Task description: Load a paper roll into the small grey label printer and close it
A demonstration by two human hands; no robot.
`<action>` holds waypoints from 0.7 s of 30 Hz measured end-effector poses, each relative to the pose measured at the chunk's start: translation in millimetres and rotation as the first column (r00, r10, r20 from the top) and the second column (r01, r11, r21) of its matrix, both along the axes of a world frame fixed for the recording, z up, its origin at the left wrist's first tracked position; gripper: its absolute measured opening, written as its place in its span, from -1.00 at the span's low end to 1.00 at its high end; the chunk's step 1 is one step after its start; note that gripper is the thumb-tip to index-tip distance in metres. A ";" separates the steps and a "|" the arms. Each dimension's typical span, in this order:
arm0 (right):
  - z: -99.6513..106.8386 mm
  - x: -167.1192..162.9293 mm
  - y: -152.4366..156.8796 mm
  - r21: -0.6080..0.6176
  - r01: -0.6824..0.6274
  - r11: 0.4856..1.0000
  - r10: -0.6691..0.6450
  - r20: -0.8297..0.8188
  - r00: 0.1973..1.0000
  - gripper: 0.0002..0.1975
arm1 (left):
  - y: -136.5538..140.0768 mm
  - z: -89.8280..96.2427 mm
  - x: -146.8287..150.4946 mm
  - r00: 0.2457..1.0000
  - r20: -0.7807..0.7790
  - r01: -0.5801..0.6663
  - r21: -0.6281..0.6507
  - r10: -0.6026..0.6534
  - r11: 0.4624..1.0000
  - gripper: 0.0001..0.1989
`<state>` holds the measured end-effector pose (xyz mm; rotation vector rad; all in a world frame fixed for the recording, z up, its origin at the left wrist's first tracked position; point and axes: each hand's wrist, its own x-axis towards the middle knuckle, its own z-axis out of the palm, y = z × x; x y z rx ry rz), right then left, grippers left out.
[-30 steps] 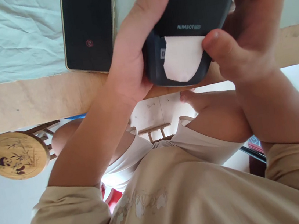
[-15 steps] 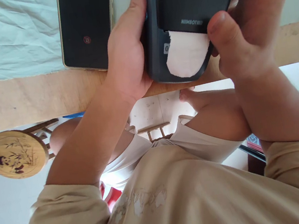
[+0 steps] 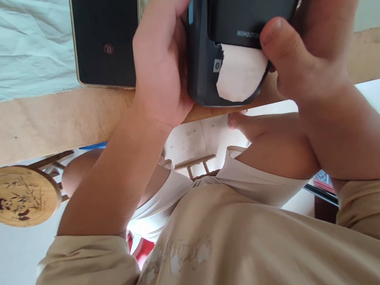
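Note:
A dark label printer (image 3: 258, 0) marked NIIMBOT is held between my hands over the front edge of the table, its top cut off by the frame. White label paper (image 3: 242, 71) with a ragged left edge sticks out of its near end. My left hand (image 3: 160, 57) wraps the printer's left side, thumb up along it and fingers hidden beneath. On the right, my right hand (image 3: 287, 53) grips the other side, its thumb on the casing beside the paper. A black phone-like slab (image 3: 107, 36) with a small red mark lies left of my left hand.
Pale green cloth (image 3: 10, 49) covers the table behind its bare wooden edge (image 3: 32, 124). A round wooden stool (image 3: 19, 197) with a panda and bamboo picture stands below on the left. My legs are under the table edge.
The printer has tilted slightly and shifted a little to the right. My left thumb has moved up and right along its side; my right hand has barely moved.

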<state>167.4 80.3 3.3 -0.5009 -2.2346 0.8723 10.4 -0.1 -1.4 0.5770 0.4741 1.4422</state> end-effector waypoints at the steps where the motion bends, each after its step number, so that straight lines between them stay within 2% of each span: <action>1: -0.1 -0.4 0.1 0.034 0.019 0.999 -0.019 0.011 1.000 -0.42 | -0.1 -1.2 0.3 0.999 0.028 -0.020 0.024 0.019 1.000 -0.64; 4: 1.4 -1.9 0.2 0.060 0.040 0.997 -0.043 0.049 0.998 -0.38 | 0.3 -3.5 0.7 0.997 0.066 -0.037 0.073 0.032 0.997 -0.75; 7: 5.4 -3.1 -1.2 0.053 0.043 0.998 -0.046 0.072 0.996 -0.37 | 0.3 -2.9 0.9 0.998 0.039 -0.060 0.042 0.058 0.997 -0.80; 13: 8.5 -2.1 -3.2 0.052 0.055 0.997 -0.060 0.115 0.992 -0.36 | 0.6 -2.4 4.7 0.973 -0.145 -0.176 0.025 0.178 0.984 -0.76; 16: 6.0 -1.1 -1.2 0.057 0.033 0.998 -0.037 0.075 0.996 -0.33 | 1.8 -1.6 6.2 0.978 -0.123 -0.167 0.029 0.169 0.986 -0.79; 21: 9.9 3.0 -4.2 0.069 -0.014 0.998 0.006 0.107 0.994 -0.31 | 2.1 -1.3 5.3 0.986 -0.081 -0.146 -0.021 0.144 0.989 -0.88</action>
